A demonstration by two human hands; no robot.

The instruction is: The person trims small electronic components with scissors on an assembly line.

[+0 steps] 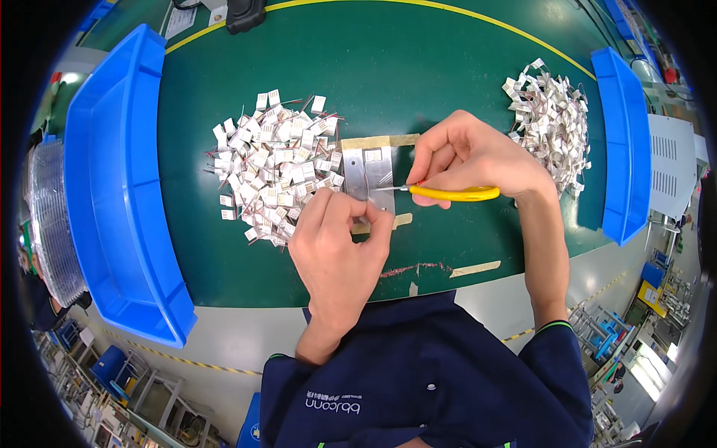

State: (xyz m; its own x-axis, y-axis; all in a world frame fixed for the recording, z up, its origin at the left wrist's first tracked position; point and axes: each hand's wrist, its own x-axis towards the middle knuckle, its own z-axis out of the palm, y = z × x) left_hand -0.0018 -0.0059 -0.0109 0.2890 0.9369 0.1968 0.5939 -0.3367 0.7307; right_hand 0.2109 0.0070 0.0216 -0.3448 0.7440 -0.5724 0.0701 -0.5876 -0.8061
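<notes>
A silver metal fixture is fixed to the green table with strips of beige tape. One small white connector piece sits in its upper part. In my right hand, the fingers are wrapped round a yellow-handled tool with a slim metal tip, which points left over the fixture. At the fixture's lower edge, my left hand is closed in a pinch, thumb against fingers. What it grips is too small and hidden to make out. Just left of the fixture lies a heap of white connectors with thin wires.
A second heap of white wired pieces lies at the right. Blue bins flank the table, one on the left and one on the right. A black device stands at the far edge. Loose tape sticks near the front edge.
</notes>
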